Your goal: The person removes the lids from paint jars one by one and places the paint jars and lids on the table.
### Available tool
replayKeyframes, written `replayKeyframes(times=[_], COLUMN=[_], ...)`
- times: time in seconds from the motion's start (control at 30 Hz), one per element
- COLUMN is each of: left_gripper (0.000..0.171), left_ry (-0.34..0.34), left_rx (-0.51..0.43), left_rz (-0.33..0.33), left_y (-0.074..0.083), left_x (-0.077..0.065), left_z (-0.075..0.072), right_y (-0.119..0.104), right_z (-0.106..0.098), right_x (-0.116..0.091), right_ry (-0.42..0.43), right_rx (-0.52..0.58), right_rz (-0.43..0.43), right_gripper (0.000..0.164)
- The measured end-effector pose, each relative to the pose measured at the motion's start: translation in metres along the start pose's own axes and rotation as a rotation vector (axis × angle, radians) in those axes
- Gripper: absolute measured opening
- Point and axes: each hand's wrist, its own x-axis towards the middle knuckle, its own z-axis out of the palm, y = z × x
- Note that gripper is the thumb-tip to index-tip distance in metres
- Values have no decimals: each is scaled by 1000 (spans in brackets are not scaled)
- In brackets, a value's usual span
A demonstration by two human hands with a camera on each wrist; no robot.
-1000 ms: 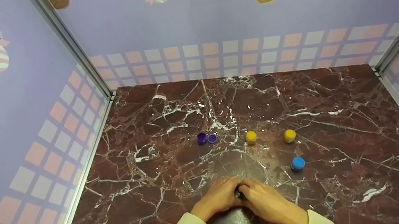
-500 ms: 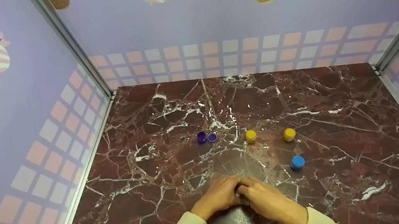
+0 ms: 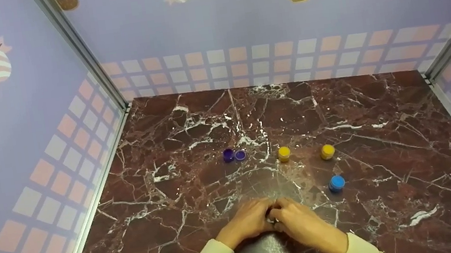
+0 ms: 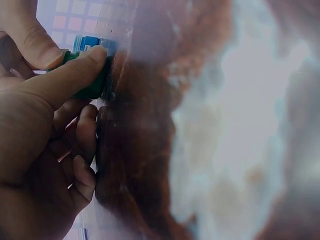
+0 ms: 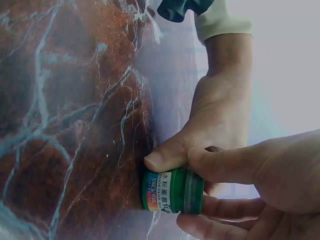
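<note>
Both hands meet low over the table around a small green gouache paint jar (image 5: 162, 192), mostly hidden by fingers in the head view. My left hand (image 3: 247, 220) grips the jar's body, its thumb (image 4: 95, 56) pressed along the side. The thumb and fingers of my right hand (image 3: 301, 224) pinch the green lid (image 5: 194, 192) at the other end. In the right wrist view the jar lies sideways in the picture with its printed label showing, close to the marbled table (image 5: 75, 125).
Ahead stand an open purple paint jar (image 3: 228, 155) with its lid (image 3: 240, 155) lying beside it, and two yellow jars (image 3: 284, 154) (image 3: 327, 152). A blue jar (image 3: 337, 183) stands right of my hands. Patterned panels (image 3: 211, 22) wall the table's back and sides.
The fingers of my right hand shift slightly around the lid. Both hands stay in the same place, and the other jars have not moved.
</note>
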Motion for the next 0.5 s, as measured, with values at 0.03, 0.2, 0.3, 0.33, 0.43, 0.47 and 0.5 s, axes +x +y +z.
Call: replayKeyframes(times=[0.03,0.2,0.3,0.33,0.43,0.47,0.5], left_gripper=[47,49,50,50,46,45,43], left_ry=[4,20,16,14,10,11,11], left_rx=[2,-3,-19,-22,-19,-18,-14], left_rz=[1,27,32,29,18,11,5], left_y=[0,0,0,0,1,1,2], left_x=[0,-1,-1,-1,-1,-1,-1], left_z=[0,0,1,1,1,1,1], right_y=[0,-1,-1,-1,1,2,3], right_z=[0,0,0,-1,-3,-4,-4], right_x=[0,0,0,-1,-1,-2,-2], right_ry=[2,19,29,32,46,52,59], right_rx=[2,-12,-18,-12,19,33,48], right_rz=[3,0,-19,-27,-53,-60,-69], right_gripper=[18,26,25,25,24,25,26])
